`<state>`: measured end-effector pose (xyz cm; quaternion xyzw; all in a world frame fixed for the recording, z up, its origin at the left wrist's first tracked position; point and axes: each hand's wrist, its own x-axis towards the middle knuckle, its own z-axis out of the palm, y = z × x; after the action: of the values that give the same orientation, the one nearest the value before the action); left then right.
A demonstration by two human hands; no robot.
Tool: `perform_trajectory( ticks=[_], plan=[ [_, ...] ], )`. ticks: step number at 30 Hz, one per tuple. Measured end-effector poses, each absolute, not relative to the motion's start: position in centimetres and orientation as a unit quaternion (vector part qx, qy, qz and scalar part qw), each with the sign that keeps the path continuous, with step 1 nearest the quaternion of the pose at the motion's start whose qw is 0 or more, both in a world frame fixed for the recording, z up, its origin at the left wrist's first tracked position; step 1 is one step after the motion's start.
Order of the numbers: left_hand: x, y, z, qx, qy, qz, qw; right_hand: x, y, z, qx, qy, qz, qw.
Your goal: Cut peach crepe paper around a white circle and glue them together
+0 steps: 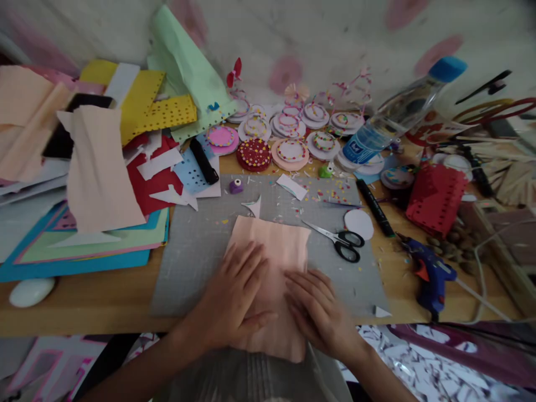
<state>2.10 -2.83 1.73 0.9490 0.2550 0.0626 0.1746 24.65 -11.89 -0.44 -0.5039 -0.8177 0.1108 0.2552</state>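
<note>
A wrinkled sheet of peach paper (276, 245) lies on the grey cutting mat (184, 251), its near end hanging past the table edge. My left hand (240, 290) rests flat on the sheet's left side, fingers stretched forward and thumb apart. Along the right edge, my right hand (316, 307) lies on the paper with its fingers extended and slightly bent. Its thumb is mostly hidden under the hand. To the right of the sheet are black-handled scissors (341, 240) and a white paper disc (359, 224). A curved white scrap (253, 207) sits just beyond it.
Decorated paper discs (254, 154) stand in rows at the back, beside a tilted water bottle (385, 117). At right are a blue glue gun (431, 273), a black marker (374, 206) and a red box (438, 195). Coloured sheets (125, 245) pile up at left, near a white oval object (32, 292).
</note>
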Motion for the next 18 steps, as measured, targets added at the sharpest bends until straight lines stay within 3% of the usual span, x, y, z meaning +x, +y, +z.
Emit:
perform_trajectory(
  ticks=[3, 9, 18],
  plan=[
    [2.6, -2.3, 1.9, 0.951, 0.241, 0.078, 0.176, 24.4, -11.1, -0.2, -0.518, -0.812, 0.118, 0.242],
    [3.4, -0.9, -0.4, 0.94, 0.268, 0.056, 0.202, 23.7, -8.6, -0.8, -0.53, -0.827, 0.143, 0.124],
    [2.1, -0.7, -0.6, 0.94, 0.278, 0.044, 0.19, 24.1, -9.1, -1.5, -0.552, -0.821, 0.105, 0.096]
  ],
)
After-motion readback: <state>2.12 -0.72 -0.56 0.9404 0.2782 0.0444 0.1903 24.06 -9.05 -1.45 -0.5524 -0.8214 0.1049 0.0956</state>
